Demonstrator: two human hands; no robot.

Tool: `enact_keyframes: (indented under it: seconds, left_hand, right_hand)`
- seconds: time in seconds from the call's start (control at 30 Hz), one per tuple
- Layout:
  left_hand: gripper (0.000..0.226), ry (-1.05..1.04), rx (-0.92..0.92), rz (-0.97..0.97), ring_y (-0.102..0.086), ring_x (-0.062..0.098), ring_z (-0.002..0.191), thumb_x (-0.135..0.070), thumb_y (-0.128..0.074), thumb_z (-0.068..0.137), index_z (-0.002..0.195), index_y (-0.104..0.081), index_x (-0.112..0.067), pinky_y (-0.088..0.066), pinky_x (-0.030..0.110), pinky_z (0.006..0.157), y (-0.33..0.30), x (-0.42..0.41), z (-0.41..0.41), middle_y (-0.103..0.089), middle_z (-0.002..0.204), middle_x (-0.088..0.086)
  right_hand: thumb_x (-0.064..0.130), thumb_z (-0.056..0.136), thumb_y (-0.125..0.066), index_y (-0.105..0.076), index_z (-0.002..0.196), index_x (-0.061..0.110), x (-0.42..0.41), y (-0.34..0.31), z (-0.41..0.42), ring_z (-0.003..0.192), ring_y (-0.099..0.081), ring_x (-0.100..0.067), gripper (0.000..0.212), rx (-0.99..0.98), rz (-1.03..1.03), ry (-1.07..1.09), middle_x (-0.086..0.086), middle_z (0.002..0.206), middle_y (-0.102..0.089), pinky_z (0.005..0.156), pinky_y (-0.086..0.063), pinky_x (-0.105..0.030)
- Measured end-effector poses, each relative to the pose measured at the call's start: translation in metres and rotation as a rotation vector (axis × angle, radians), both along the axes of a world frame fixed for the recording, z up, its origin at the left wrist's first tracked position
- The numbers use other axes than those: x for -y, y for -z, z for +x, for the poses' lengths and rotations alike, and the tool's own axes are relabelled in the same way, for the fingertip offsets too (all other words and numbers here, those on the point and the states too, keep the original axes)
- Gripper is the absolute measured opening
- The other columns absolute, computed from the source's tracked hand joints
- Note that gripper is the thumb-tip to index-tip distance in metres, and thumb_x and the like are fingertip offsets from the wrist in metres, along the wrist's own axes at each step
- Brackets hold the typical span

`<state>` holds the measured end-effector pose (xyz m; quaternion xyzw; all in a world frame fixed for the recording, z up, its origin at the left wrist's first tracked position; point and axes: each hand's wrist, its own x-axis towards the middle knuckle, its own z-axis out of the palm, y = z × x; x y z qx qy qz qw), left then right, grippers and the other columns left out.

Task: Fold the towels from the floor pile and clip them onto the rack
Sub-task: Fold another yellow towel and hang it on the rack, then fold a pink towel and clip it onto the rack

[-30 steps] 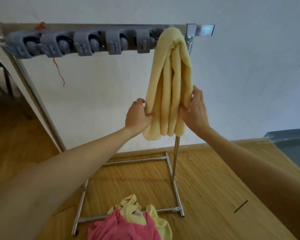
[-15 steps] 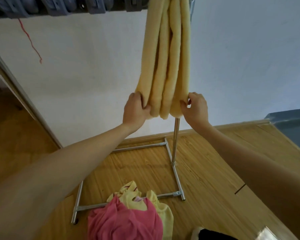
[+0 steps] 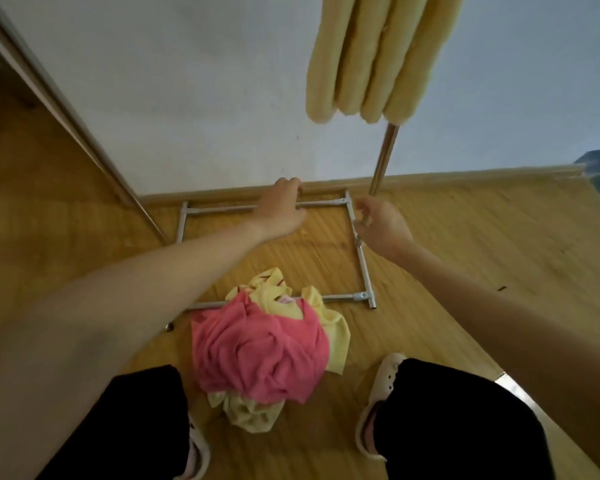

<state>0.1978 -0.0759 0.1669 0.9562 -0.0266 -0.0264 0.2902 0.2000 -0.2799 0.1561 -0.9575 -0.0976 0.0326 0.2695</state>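
Note:
A folded yellow towel (image 3: 371, 57) hangs from the rack at the top, its upper end and the clips out of view. Below it, my left hand (image 3: 279, 209) and my right hand (image 3: 381, 225) hover apart in the air, fingers loosely curled, holding nothing. On the floor between my feet lies the pile: a crumpled pink towel (image 3: 257, 348) on top of pale yellow towels (image 3: 329, 327). The pile rests partly over the front bar of the rack's metal base (image 3: 362, 268).
The rack's upright pole (image 3: 383, 157) rises on the right; a slanted metal post (image 3: 73, 123) runs along the left. White wall and wooden skirting behind. My feet in white clogs (image 3: 381, 407) flank the pile on the wooden floor.
Both hands have let go of the hanging yellow towel and dropped lower. The view has tilted down toward the floor pile and my legs.

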Motion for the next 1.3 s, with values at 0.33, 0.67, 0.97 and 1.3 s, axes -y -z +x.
enact_keyframes:
  seconds: [0.33, 0.67, 0.97, 1.3]
  left_hand:
    - [0.026, -0.172, -0.472, 0.005, -0.057, 0.031, 0.107, -0.004, -0.060, 0.079, 0.105, -0.063, -0.002, -0.044, 0.034, 0.088, 0.193, -0.077, -0.120, -0.063, 0.111, 0.017]
    - [0.029, -0.175, -0.594, 0.009, -0.057, 0.031, 0.107, -0.020, -0.065, 0.084, 0.109, -0.062, -0.005, -0.045, 0.038, 0.092, 0.284, -0.085, -0.181, -0.062, 0.113, 0.015]
    - [0.046, -0.551, -0.434, 0.157, -0.051, 0.031, 0.117, -0.029, -0.062, 0.089, 0.124, -0.048, 0.000, -0.045, 0.036, 0.094, 0.296, -0.089, -0.166, -0.051, 0.127, 0.017]
    - [0.028, -1.227, -0.335, -0.667, -0.059, 0.019, 0.089, -0.022, -0.042, 0.100, 0.101, -0.063, -0.004, -0.053, 0.035, 0.086, 0.251, -0.079, -0.168, -0.061, 0.092, 0.001]
  right_hand:
    - [0.010, 0.089, -0.057, -0.040, 0.137, 0.004, -0.062, 0.182, -0.100, 0.123, -0.048, -0.027, 0.052, -0.593, -0.226, -0.389, -0.014, 0.134, -0.049, 0.100, -0.041, -0.034]
    - [0.003, 0.086, -0.047, -0.021, 0.149, 0.010, -0.097, 0.257, -0.156, 0.113, -0.054, -0.031, 0.069, -0.536, -0.114, -0.394, -0.014, 0.139, -0.042, 0.088, -0.052, -0.045]
    - [0.004, 0.083, -0.046, -0.022, 0.150, 0.013, -0.104, 0.275, -0.166, 0.120, -0.049, -0.033, 0.072, -0.535, -0.043, -0.236, -0.014, 0.143, -0.037, 0.091, -0.051, -0.048]
    - [0.004, 0.082, -0.051, -0.029, 0.146, 0.010, -0.107, 0.261, -0.177, 0.121, -0.049, -0.031, 0.068, -0.544, 0.032, -0.179, -0.014, 0.135, -0.046, 0.099, -0.044, -0.038]
